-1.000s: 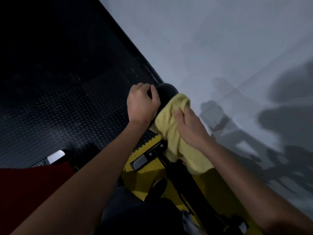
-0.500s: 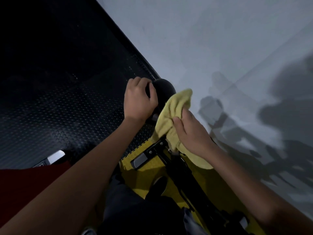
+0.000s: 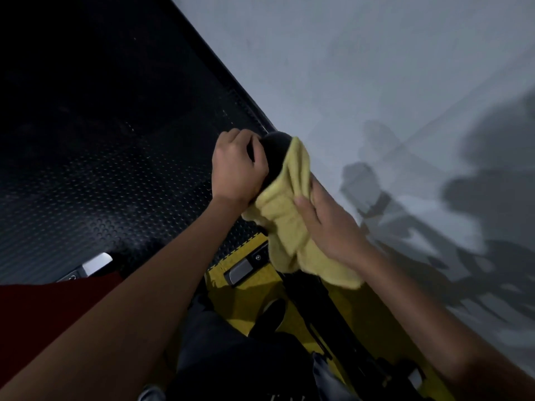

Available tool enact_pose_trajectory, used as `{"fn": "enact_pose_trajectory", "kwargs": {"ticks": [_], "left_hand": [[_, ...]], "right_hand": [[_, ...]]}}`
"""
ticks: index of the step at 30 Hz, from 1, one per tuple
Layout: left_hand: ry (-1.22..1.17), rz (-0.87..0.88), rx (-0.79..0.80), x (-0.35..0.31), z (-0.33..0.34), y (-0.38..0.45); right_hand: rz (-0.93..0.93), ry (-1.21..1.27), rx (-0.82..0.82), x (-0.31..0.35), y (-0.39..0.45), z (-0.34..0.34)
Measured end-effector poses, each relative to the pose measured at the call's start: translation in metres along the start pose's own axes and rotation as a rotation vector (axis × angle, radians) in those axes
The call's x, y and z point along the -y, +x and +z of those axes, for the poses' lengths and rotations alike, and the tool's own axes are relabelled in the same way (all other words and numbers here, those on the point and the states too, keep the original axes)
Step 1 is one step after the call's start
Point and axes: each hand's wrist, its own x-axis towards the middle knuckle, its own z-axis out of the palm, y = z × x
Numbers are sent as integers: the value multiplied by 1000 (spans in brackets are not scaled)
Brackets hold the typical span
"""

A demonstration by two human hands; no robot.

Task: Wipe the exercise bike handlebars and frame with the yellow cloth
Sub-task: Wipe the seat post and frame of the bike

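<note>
Two hands (image 3: pixel 237 166) (image 3: pixel 330 227), one yellow cloth (image 3: pixel 286 218), one black handlebar (image 3: pixel 275 149)

A gym is indicated here: black studded rubber flooring (image 3: pixel 95 180) is seen, yellow interlocking mats (image 3: pixel 254 285) are laid under a black bike frame (image 3: pixel 327 319), and shadows of exercise machines are cast on a plain grey wall (image 3: pixel 376 68).
</note>
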Motion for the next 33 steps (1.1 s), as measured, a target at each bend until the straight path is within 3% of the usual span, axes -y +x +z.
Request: {"fn": "enact_pose_trajectory", "kwargs": {"ticks": [3,6,10,13,22,26,33], "left_hand": [[0,-5,1,0,0,0],[17,-4,2,0,1,2],[17,-8,5,-1,1,2],[12,-1,3,-1,1,2],[30,18,7,-1,0,-1],[32,25,-5,-1,1,0],[35,26,-1,-1,0,2]], "right_hand": [[-52,-45,-21,-6,-23,-2],[7,-150,-71,8,19,4],[115,-55,-239,33,94,10],[156,-20,-248,39,112,8],[21,-223,-128,8,-27,6],[11,-293,-174,12,-6,8],[179,13,-232,42,99,5]]}}
